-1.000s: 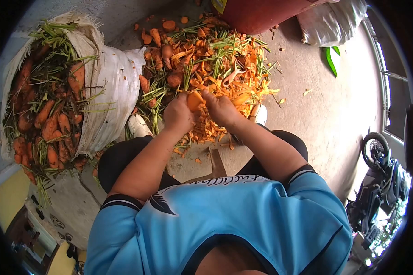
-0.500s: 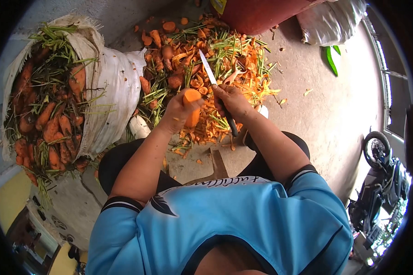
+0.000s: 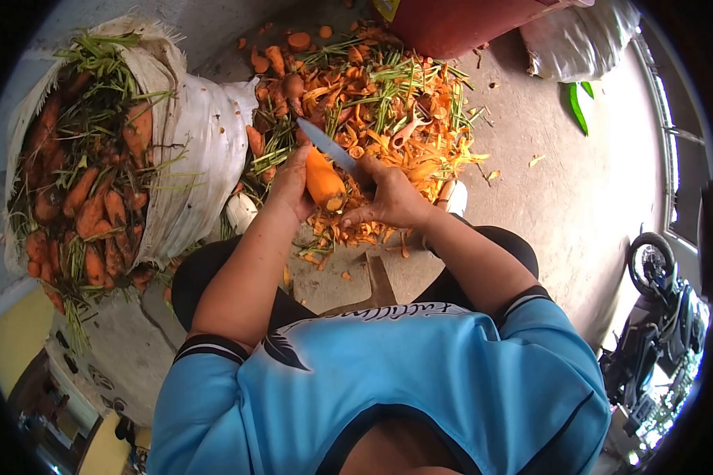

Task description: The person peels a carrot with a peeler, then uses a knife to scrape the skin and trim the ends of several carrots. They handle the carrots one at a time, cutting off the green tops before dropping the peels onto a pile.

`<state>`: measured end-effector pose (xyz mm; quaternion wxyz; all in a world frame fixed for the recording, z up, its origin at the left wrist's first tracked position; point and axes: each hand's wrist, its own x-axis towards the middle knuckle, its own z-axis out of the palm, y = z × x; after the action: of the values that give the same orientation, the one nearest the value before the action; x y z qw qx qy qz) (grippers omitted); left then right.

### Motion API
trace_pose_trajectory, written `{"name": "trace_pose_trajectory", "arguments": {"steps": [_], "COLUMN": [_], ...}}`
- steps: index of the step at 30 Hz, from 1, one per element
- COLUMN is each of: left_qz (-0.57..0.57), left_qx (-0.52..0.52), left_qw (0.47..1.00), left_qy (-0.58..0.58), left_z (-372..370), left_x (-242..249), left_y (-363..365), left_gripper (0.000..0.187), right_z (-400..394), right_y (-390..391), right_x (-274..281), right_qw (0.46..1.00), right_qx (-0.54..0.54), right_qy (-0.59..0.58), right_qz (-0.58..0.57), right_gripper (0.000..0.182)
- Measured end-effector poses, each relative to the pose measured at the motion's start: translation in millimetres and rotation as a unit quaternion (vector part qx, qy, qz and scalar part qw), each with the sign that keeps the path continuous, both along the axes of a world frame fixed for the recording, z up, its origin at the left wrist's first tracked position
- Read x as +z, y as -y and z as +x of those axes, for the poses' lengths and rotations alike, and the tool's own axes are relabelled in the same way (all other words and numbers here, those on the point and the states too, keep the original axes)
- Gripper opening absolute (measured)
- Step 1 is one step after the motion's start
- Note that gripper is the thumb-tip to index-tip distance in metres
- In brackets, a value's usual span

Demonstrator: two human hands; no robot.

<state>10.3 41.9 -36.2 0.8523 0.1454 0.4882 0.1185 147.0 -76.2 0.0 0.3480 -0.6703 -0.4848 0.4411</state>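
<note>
My left hand [image 3: 291, 184] is closed around a peeled orange carrot [image 3: 325, 182], whose dark stem end faces me. In my right hand [image 3: 394, 195] is a knife [image 3: 329, 148]; its blade slants up to the left, just above the carrot, and the fingers cover most of the handle. Below both hands spreads a heap of carrot peelings and green stalks [image 3: 396, 87], with cut carrot pieces mixed in. A pinkish peeler [image 3: 409, 131] seems to lie on the heap, right of the knife.
At the left a white woven sack [image 3: 206, 131] lies open, full of unwashed carrots [image 3: 95, 210] with green tops. A red container [image 3: 459, 24] and another white sack [image 3: 582, 39] stand at the back. A green leaf [image 3: 578, 107] lies on the concrete floor; a motorcycle [image 3: 657, 317] is far right.
The carrot has turned so its stem end now faces me. My right hand has shifted left and down, bringing the knife blade from upright beside the carrot to slanting over it.
</note>
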Motion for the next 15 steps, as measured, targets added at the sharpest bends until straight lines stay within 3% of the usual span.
{"name": "trace_pose_trajectory", "arguments": {"steps": [3, 6, 15], "left_qz": [-0.003, -0.002, -0.039], "left_qx": [0.012, -0.007, -0.007], "left_qw": [1.000, 1.000, 0.999], "left_qy": [-0.005, 0.002, -0.027], "left_z": [4, 4, 4], "left_x": [6, 6, -6], "left_y": [3, 5, 5], "left_gripper": [0.028, 0.027, 0.029], "right_z": [-9, -16, -25], "right_y": [-2, 2, 6], "right_x": [20, 6, 6], "right_qw": [0.998, 0.991, 0.980], "right_qx": [0.019, -0.017, -0.004], "right_qy": [0.048, 0.112, 0.201], "right_qz": [-0.026, 0.069, -0.010], "right_gripper": [0.057, 0.058, 0.049]}}
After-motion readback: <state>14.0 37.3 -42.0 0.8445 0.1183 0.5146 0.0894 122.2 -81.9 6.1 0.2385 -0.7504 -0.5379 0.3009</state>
